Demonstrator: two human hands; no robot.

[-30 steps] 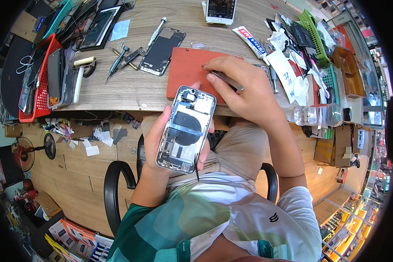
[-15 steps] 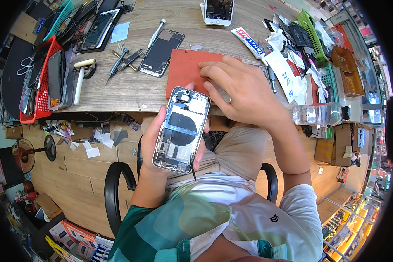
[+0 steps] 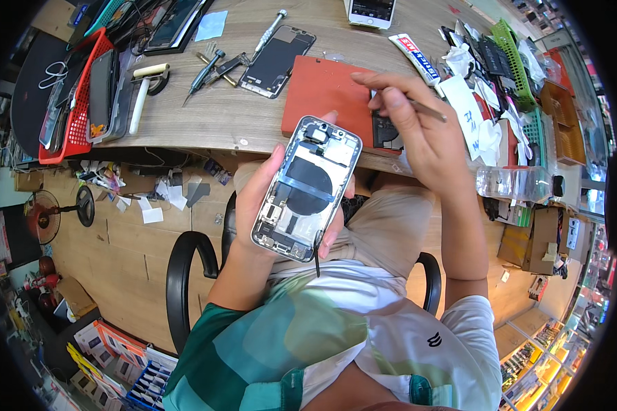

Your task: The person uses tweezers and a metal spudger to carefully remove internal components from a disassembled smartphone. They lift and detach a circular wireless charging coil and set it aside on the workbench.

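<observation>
My left hand is wrapped round an opened smartphone, holding it above my lap at the table's near edge. Its inside faces up, with a round black pad, a pale strip across it and bare parts at both ends. A thin dark strip hangs from its lower end. Over the red mat, my right hand pinches a slim metal tool whose exact kind I cannot make out. Below those fingers, a dark phone part lies at the mat's right edge, partly hidden by the hand.
A detached phone screen, screwdrivers and a small hammer lie left of the mat. A red basket holds phones. At right are a glue tube, crumpled papers, a green basket and a clear container.
My right hand has lifted off the mat and turned, bringing the metal tool and the dark part into sight. The phone stays in my left hand; the whole view has shifted slightly.
</observation>
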